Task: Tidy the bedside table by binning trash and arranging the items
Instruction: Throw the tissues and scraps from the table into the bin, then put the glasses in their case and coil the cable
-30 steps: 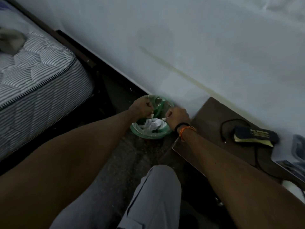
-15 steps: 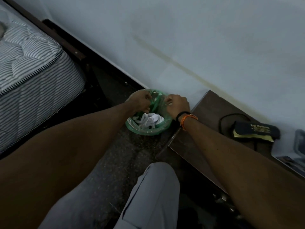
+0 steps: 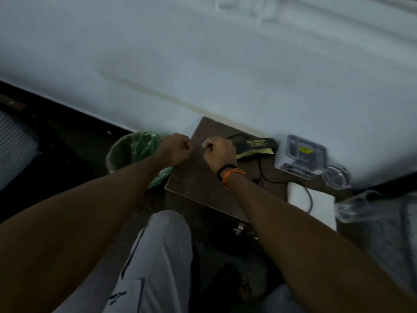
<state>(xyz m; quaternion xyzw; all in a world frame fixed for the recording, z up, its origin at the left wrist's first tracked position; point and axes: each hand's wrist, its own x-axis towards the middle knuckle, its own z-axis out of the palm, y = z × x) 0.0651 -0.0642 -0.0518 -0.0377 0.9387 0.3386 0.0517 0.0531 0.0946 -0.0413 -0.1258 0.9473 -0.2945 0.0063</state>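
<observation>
My left hand [image 3: 177,149] is curled into a fist above the left edge of the dark wooden bedside table [image 3: 198,179], holding nothing I can see. My right hand [image 3: 218,152] hovers over the table top beside it, fingers also curled and empty. A green bin [image 3: 126,152] lined with clear plastic stands on the floor left of the table, against the wall; my left forearm covers part of its rim. On the table lie a black case with gold print [image 3: 259,145], a black cable [image 3: 261,175] and a clear plastic box [image 3: 302,154].
A white folded cloth [image 3: 316,204] sits at the table's front right, with a round clear-lidded object [image 3: 336,177] behind it. Crumpled clear plastic [image 3: 372,213] lies further right. A striped mattress [image 3: 15,143] is at far left. My grey-trousered knee [image 3: 167,240] is below.
Both hands have left the bin and moved right, over the bedside table. The view has swung right, bringing more of the table's items into sight and hiding the white trash in the bin.
</observation>
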